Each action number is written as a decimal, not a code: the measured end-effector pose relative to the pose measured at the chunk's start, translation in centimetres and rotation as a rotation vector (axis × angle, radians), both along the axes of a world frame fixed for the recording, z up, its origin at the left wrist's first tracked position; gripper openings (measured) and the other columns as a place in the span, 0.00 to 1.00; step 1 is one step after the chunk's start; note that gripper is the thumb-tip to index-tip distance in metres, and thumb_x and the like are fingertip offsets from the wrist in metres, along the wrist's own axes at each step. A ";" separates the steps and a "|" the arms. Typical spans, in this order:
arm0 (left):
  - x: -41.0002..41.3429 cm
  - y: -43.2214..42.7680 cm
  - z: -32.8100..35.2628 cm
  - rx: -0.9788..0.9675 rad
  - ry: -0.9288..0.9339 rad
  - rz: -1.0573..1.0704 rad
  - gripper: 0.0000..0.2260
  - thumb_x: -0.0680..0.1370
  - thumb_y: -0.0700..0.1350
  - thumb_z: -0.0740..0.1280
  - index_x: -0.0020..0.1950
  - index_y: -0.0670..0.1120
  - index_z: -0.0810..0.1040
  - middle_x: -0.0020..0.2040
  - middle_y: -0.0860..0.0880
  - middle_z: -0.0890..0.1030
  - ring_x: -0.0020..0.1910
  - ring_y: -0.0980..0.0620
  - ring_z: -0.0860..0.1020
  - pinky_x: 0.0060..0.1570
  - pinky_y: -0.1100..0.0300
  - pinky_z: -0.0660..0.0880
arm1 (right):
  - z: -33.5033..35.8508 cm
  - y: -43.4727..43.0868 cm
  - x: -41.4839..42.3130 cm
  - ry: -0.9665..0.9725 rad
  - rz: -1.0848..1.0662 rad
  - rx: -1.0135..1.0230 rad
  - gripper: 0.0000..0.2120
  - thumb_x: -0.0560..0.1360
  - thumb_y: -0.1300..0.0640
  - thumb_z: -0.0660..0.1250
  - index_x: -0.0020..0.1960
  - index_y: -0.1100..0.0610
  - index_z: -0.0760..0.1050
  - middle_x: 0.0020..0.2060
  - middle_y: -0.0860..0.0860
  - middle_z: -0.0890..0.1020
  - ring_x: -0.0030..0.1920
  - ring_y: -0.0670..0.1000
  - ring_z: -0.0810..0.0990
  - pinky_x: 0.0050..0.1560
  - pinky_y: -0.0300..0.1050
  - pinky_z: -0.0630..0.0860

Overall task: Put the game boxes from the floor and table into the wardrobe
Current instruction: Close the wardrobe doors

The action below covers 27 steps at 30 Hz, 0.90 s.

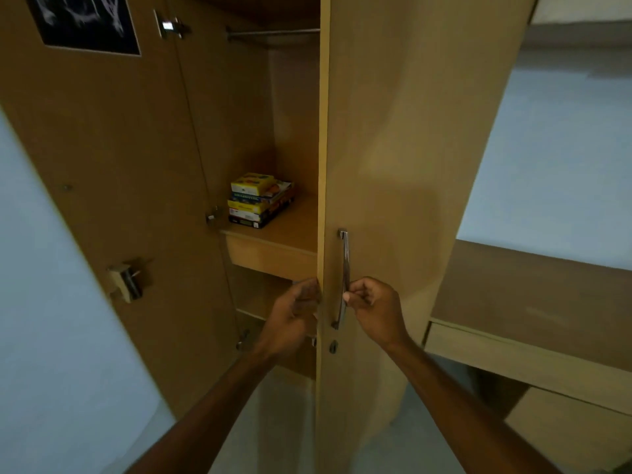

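On shelf [297,227]: game boxes [260,200], unreadable | left hand [294,316] grips door [393,131] | right hand [374,309] grips handle [345,258]

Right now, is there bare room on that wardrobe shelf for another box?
Yes. The stack of game boxes sits at the left of the shelf; the wood between it and the right door is bare. Lower down it is crowded: the left hand grips the door's edge, the right hand pinches the handle.
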<state>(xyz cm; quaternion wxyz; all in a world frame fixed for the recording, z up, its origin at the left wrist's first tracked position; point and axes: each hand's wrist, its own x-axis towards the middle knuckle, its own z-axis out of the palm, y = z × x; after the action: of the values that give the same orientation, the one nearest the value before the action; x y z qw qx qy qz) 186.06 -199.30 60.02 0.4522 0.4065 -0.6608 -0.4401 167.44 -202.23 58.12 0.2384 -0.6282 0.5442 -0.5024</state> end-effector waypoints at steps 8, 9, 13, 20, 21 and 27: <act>4.5 -13.1 -0.4 0.119 0.131 0.007 0.19 0.73 0.33 0.67 0.62 0.46 0.74 0.62 0.39 0.76 0.53 0.45 0.79 0.39 0.65 0.77 | -0.6 -10.6 5.4 0.068 -0.068 -0.035 0.06 0.71 0.55 0.73 0.38 0.52 0.77 0.30 0.47 0.80 0.31 0.43 0.76 0.33 0.36 0.73; 4.7 -14.6 -0.4 0.131 0.118 0.003 0.19 0.72 0.34 0.67 0.61 0.47 0.74 0.62 0.40 0.77 0.54 0.45 0.78 0.39 0.65 0.77 | -0.7 -11.7 5.9 0.069 -0.091 -0.040 0.06 0.71 0.55 0.73 0.38 0.51 0.77 0.31 0.46 0.80 0.31 0.43 0.76 0.34 0.36 0.73; 5.8 -19.7 0.1 0.172 0.077 -0.064 0.24 0.74 0.26 0.63 0.67 0.43 0.70 0.60 0.46 0.76 0.56 0.49 0.77 0.38 0.66 0.78 | -0.7 -15.9 7.4 0.079 -0.169 -0.060 0.05 0.72 0.55 0.73 0.40 0.50 0.77 0.32 0.45 0.81 0.34 0.43 0.79 0.36 0.37 0.75; 5.7 -27.3 -0.1 0.203 0.035 -0.047 0.25 0.73 0.26 0.63 0.67 0.44 0.71 0.61 0.46 0.77 0.57 0.51 0.77 0.45 0.65 0.76 | -0.8 -22.4 8.2 0.128 -0.207 -0.089 0.05 0.72 0.54 0.72 0.40 0.50 0.76 0.32 0.42 0.79 0.33 0.41 0.78 0.34 0.31 0.72; 5.5 -28.3 -0.2 0.203 0.042 -0.050 0.25 0.74 0.26 0.63 0.68 0.42 0.70 0.61 0.45 0.76 0.56 0.51 0.77 0.44 0.66 0.77 | -0.8 -23.3 8.2 0.137 -0.215 -0.098 0.05 0.72 0.53 0.72 0.40 0.49 0.76 0.32 0.42 0.79 0.33 0.41 0.78 0.34 0.31 0.72; 4.2 -34.2 -0.6 0.174 0.078 -0.052 0.23 0.73 0.24 0.61 0.67 0.40 0.71 0.62 0.40 0.77 0.56 0.46 0.78 0.49 0.58 0.79 | -0.8 -28.7 7.5 0.144 -0.237 -0.087 0.05 0.71 0.54 0.73 0.40 0.52 0.78 0.31 0.45 0.81 0.33 0.43 0.79 0.35 0.39 0.75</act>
<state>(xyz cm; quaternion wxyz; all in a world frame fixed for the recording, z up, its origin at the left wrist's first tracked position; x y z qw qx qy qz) 190.27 -233.46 59.42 0.4290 0.4097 -0.6123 -0.5226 174.94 -230.90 57.27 0.1102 -0.6038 0.6079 -0.5038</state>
